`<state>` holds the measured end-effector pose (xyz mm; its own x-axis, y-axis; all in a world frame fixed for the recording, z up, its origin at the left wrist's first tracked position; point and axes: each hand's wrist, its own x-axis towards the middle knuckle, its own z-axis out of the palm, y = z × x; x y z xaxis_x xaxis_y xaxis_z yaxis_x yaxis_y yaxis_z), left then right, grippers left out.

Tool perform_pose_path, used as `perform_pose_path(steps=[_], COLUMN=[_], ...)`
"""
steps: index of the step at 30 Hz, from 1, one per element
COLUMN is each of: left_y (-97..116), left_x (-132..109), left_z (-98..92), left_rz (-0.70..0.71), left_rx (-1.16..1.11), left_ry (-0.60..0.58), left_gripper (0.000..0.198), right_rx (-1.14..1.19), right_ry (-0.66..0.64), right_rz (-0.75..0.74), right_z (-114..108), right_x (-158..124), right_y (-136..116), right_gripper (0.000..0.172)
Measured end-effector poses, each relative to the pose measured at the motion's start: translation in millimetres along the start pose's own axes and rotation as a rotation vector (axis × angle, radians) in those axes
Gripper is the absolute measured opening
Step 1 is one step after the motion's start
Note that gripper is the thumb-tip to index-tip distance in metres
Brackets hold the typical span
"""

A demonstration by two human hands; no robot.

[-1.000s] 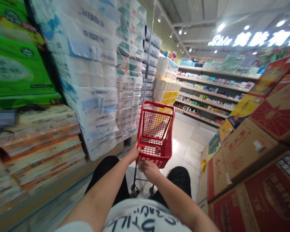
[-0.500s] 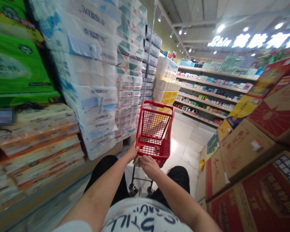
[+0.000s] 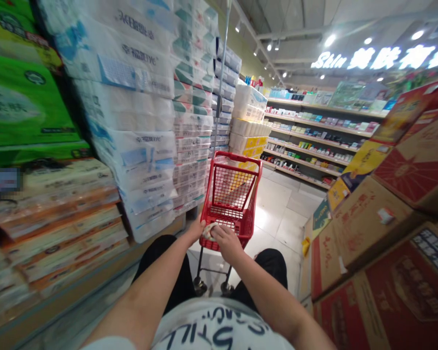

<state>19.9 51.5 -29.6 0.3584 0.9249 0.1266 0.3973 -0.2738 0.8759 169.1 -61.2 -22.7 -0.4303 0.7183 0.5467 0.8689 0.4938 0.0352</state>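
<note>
One red shopping cart of plastic mesh (image 3: 228, 212) stands upright on pale floor tiles (image 3: 279, 214), its near end between the person's black-trousered knees (image 3: 274, 265), a placing that, in our judgement, keeps it within easy reach. We find the right hand (image 3: 228, 241) grasping a pale, crumpled cloth (image 3: 209, 231) against the near edge, while the left hand (image 3: 197, 230) touches the near left corner, presumably to steady the cart; whether that hand grips, we cannot tell from this view.
</note>
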Motion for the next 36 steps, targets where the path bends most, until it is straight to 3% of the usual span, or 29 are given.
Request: perform_pose_path(steps=[8, 13, 16, 19, 22, 26, 31, 36], left_y=[-7, -2, 11, 24, 30, 29, 24, 25], left_x=[8, 7, -4, -18, -25, -22, -15, -16], left_z=[1.6, 6.1, 11.9, 19.8, 24.9, 25.8, 28.2, 26.5], left_rz=[0.089, 0.004, 0.185, 0.431, 0.495, 0.477, 0.456, 0.454], left_rx=[0.063, 0.356, 0.59, 0.723, 0.801, 0.82, 0.809, 0.822], left_ry=[0.023, 0.198, 0.254, 0.051, -0.113, -0.119, -0.125, -0.124], left_gripper=[0.054, 0.068, 0.056, 0.035, 0.038, 0.04, 0.038, 0.039], right_rx=[0.058, -0.003, -0.063, -0.117, -0.157, -0.162, -0.142, -0.183], right_ry=[0.124, 0.242, 0.291, 0.314, 0.235, 0.019, 0.011, -0.223], right_rz=[-0.009, 0.056, 0.096, 0.077, 0.019, 0.001, -0.008, 0.035], right_z=[-15, -22, -12, 5, 23, 34, 25, 29], right_x=[-40, -64, -66, -68, -78, -91, -69, -62], right_y=[31, 47, 45, 37, 29, 23, 19, 16], right_gripper=[0.035, 0.037, 0.037, 0.035, 0.031, 0.022, 0.03, 0.023])
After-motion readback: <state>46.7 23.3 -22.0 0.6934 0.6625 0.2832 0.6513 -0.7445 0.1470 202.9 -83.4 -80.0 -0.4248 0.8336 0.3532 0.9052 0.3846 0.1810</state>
